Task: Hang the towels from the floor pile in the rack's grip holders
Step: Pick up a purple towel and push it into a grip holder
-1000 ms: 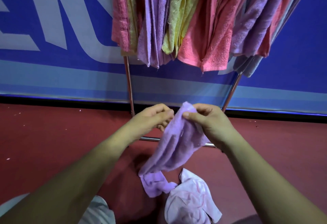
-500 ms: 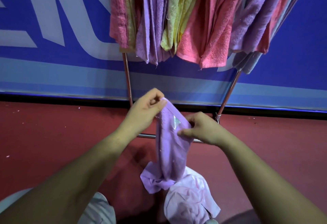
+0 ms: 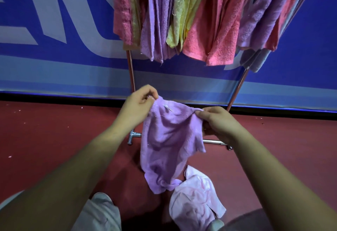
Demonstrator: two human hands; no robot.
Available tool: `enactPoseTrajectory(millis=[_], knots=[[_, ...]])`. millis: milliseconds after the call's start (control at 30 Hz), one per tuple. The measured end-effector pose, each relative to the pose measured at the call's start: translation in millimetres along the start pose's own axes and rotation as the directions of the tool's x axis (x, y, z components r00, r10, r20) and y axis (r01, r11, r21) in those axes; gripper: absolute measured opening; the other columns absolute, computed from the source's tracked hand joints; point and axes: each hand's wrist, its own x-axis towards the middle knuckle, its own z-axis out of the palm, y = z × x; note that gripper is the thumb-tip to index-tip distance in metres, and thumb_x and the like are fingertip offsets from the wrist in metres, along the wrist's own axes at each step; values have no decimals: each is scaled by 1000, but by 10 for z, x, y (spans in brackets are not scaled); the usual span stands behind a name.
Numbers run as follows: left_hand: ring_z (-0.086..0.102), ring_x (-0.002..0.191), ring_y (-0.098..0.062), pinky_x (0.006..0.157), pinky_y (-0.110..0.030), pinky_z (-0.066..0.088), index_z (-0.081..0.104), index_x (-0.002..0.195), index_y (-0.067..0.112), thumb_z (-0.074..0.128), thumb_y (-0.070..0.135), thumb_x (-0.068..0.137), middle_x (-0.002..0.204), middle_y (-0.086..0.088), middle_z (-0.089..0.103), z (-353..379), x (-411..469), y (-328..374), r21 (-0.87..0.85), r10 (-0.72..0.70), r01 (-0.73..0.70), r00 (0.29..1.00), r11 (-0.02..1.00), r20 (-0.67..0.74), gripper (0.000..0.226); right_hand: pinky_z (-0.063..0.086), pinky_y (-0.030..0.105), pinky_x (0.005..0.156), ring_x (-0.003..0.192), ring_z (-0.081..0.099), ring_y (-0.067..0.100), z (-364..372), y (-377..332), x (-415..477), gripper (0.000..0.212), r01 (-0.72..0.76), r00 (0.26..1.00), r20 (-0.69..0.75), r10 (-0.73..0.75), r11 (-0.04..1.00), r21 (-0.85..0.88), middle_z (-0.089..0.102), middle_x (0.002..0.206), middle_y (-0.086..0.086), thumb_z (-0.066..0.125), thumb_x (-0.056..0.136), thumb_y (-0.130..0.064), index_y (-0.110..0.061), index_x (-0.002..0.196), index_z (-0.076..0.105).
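Observation:
A lilac towel (image 3: 167, 139) hangs spread between both hands above the red floor. My left hand (image 3: 136, 104) pinches its upper left corner, and my right hand (image 3: 217, 123) pinches the upper right edge. The towel's lower end droops down to a pale pink towel (image 3: 197, 196) lying crumpled on the floor. The rack (image 3: 131, 70) stands just beyond, with pink, lilac, yellow-green and grey towels (image 3: 200, 20) hanging from its top. The grip holders are out of view above the frame.
The rack's chrome base bar (image 3: 215, 141) and foot joint (image 3: 132, 136) lie on the floor behind the held towel. A blue banner wall (image 3: 54, 39) closes off the back. My knees in light trousers (image 3: 98, 212) show at the bottom edge.
My hands have drawn apart, spreading the lilac towel from a narrow bunch into a wide sheet. My right hand shifted right along the top edge.

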Motion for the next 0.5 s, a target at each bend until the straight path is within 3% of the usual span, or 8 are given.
enactPoseTrajectory(millis=[100, 167, 267, 300, 367, 433, 500], knots=[[51, 64, -14, 70, -31, 42, 65, 87, 22, 54, 2, 92, 71, -1, 57, 87, -64, 90, -73, -26, 34, 993, 997, 118, 23, 59, 30, 58, 62, 66, 24, 103, -114, -81, 17, -51, 998, 37, 41, 941, 334, 67, 75, 16, 51, 100, -4, -3, 86, 61], [55, 71, -8, 74, -27, 45, 65, 95, 17, 67, 10, 89, 81, 4, 62, 168, -148, 158, -90, 8, 16, 966, 996, 257, 9, 60, 30, 59, 62, 72, 22, 175, -151, -115, 13, -91, 996, 53, 75, 865, 493, 72, 77, 17, 50, 99, 0, 1, 92, 61], [60, 78, -5, 75, -22, 51, 58, 104, 20, 85, 38, 69, 96, 8, 63, 262, -243, 142, 85, 39, -77, 921, 993, 386, 48, 63, 32, 66, 73, 75, 26, 281, -154, -152, 14, -166, 985, 145, 93, 740, 652, 73, 87, 25, 49, 99, 1, 8, 102, 61], [58, 78, -3, 73, -21, 50, 56, 104, 21, 86, 37, 68, 96, 10, 60, 285, -257, 124, 167, 64, -133, 928, 977, 366, 49, 63, 32, 67, 74, 76, 27, 301, -149, -159, 15, -184, 982, 164, 98, 717, 672, 73, 88, 26, 48, 99, 2, 10, 103, 60], [54, 71, -5, 67, -22, 47, 58, 98, 20, 78, 18, 78, 90, 9, 59, 294, -250, 104, 231, 164, -230, 948, 945, 272, 28, 63, 32, 66, 74, 76, 28, 314, -134, -166, 16, -170, 985, 137, 105, 735, 657, 73, 86, 26, 48, 99, 3, 13, 104, 60], [54, 67, -7, 64, -22, 43, 63, 91, 18, 67, 5, 84, 82, 7, 62, 262, -225, 124, 222, 204, -247, 958, 943, 200, 15, 62, 31, 65, 74, 75, 28, 304, -130, -171, 18, -88, 996, 28, 87, 828, 553, 72, 89, 28, 51, 97, 4, 16, 110, 57], [56, 69, -8, 65, -21, 42, 66, 88, 17, 68, 7, 87, 78, 5, 64, 214, -204, 164, 196, 189, -222, 966, 955, 177, 10, 61, 34, 65, 75, 75, 32, 271, -134, -191, 26, 23, 995, -96, 18, 915, 402, 71, 96, 31, 52, 95, 5, 3, 121, 49]])
